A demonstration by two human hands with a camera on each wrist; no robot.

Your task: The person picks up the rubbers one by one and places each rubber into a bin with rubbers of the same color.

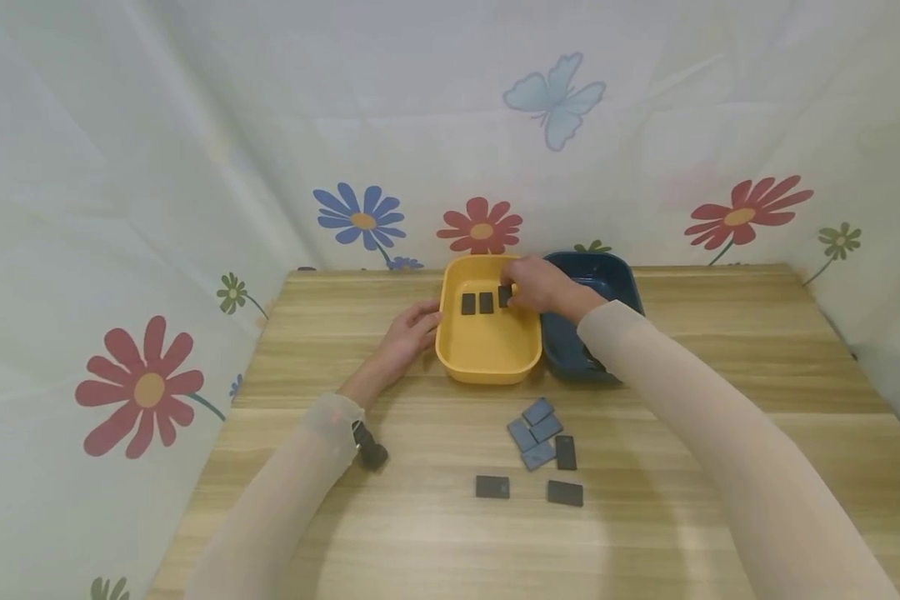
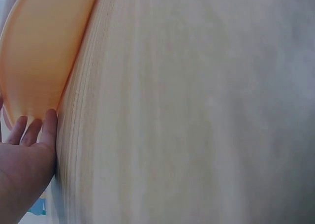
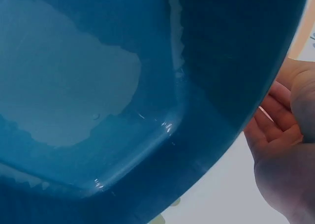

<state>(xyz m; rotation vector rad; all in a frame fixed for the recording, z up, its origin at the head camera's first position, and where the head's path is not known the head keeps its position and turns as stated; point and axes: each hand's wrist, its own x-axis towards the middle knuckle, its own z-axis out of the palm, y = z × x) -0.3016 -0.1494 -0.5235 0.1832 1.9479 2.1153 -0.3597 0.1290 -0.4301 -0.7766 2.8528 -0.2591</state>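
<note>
Inside the yellow bin (image 1: 487, 354), two small black rectangular tiles (image 1: 477, 303) lie side by side near its far half. Just right of them, my right hand (image 1: 543, 286) pinches a third black tile (image 1: 504, 297) over the bin floor, its fingertips partly hidden. In the right wrist view, that hand (image 3: 283, 120) shows beyond the rim of the dark blue bin (image 3: 211, 76), with the tile out of sight. My left hand (image 1: 412, 331) rests its fingers against the yellow bin's left outer wall. Those fingers look nearly straight in the left wrist view (image 2: 32, 135).
The dark blue bin (image 1: 570, 337) stands right beside the yellow one, under my right forearm. On the wooden table (image 1: 420, 533) in front lie several blue-grey tiles (image 1: 546, 427) in a cluster and three black tiles (image 1: 492, 487). A flowered cloth (image 1: 607, 200) hangs behind.
</note>
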